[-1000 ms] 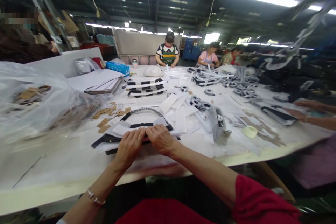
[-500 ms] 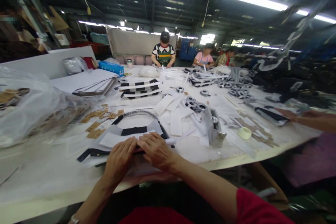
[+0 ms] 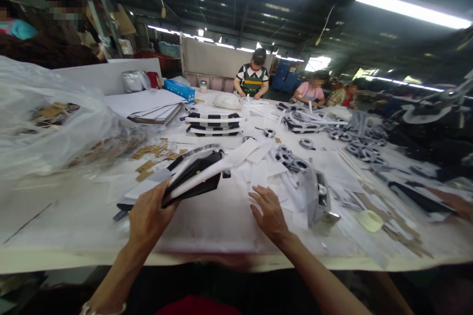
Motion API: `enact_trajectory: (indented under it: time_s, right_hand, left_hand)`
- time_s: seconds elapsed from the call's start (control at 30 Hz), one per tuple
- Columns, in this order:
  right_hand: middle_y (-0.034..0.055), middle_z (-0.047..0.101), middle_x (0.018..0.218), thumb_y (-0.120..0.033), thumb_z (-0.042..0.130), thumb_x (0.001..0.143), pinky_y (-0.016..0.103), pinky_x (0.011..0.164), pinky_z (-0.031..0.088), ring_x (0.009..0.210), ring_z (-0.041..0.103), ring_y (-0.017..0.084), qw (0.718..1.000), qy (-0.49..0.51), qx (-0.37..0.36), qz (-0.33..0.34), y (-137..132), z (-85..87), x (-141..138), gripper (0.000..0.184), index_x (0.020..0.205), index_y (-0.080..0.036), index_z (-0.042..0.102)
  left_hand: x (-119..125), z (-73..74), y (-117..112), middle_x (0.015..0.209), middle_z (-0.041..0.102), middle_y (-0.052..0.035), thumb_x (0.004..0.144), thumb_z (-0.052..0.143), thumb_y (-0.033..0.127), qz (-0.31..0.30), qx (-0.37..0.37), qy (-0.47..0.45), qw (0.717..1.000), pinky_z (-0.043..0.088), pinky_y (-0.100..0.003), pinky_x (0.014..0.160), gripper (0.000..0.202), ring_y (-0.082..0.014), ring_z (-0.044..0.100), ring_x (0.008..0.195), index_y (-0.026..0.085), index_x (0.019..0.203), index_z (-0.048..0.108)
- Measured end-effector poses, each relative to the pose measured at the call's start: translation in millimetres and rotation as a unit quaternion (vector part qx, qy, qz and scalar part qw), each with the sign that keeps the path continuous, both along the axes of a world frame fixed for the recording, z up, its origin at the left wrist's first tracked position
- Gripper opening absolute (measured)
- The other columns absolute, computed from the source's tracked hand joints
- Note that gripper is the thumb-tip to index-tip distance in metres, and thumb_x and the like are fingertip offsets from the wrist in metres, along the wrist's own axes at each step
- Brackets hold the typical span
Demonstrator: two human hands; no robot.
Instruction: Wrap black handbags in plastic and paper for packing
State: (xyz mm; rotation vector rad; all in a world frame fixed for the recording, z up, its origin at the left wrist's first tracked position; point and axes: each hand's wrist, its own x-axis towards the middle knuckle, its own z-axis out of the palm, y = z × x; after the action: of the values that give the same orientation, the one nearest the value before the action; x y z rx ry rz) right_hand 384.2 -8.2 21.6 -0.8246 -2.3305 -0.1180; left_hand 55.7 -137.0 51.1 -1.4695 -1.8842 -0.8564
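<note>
Black folded panel (image 3: 194, 179) with a white strip along it tilts up off the white worktable (image 3: 74, 221), gripped at its lower edge by your left hand (image 3: 151, 214). Your right hand (image 3: 269, 214) lies open, fingers spread, its fingertips (image 3: 258, 196) on the tabletop just below loose white paper strips (image 3: 258, 172). Grey ring-shaped rolls (image 3: 291, 160) sit beyond those strips, and brown card scraps (image 3: 150, 160) lie left of the panel.

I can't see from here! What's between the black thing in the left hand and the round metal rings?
White strips lie between the black piece and the metal rings, in the head view.
</note>
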Motion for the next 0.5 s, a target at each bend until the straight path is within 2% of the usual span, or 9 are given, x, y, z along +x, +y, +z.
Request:
enact_trajectory:
  time_s: [0.1,0.27,0.37,0.5]
  right_hand:
    - [0.0096,0.059,0.138,-0.018,0.059,0.089,0.056,0.115,0.032,0.136,0.045,0.029,0.996,-0.094,-0.013,0.006,16,-10.8,-19,0.035,0.125,-0.021,0.061]
    - [0.0107,0.051,0.147,-0.031,0.059,0.093,0.057,0.118,0.023,0.143,0.036,0.031,0.978,-0.202,-0.030,-0.033,60,-15.9,-42,0.033,0.125,-0.024,0.063]
    - [0.0145,0.056,0.141,-0.032,0.055,0.095,0.059,0.116,0.022,0.137,0.044,0.033,0.972,-0.215,-0.050,-0.079,85,-18.5,-38,0.035,0.128,-0.021,0.063]
    - [0.0115,0.068,0.126,-0.020,0.046,0.097,0.052,0.114,0.027,0.124,0.057,0.028,0.968,-0.215,-0.071,-0.107,99,-20.3,-11,0.030,0.117,-0.021,0.069]
  left_hand:
    - [-7,2.8,-1,0.098,0.075,-0.0118,0.086,0.060,0.041,0.052,-0.002,-0.047,0.998,0.054,-0.037,0.072,0.040,-0.0318,0.071,0.084,0.017,0.119,0.063]
    - [-10,-0.6,-2,0.097,0.075,-0.0115,0.087,0.060,0.043,0.052,0.006,-0.059,0.997,0.054,-0.036,0.072,0.042,-0.0311,0.071,0.083,0.016,0.119,0.063]
    - [-8,-2.4,-3,0.097,0.075,-0.0108,0.087,0.059,0.041,0.048,0.010,-0.048,0.998,0.053,-0.035,0.073,0.040,-0.0300,0.071,0.083,0.016,0.118,0.063]
    - [-8,-1.9,-5,0.098,0.075,-0.0103,0.087,0.060,0.038,0.054,0.015,-0.051,0.997,0.053,-0.034,0.074,0.039,-0.0296,0.071,0.085,0.017,0.120,0.062]
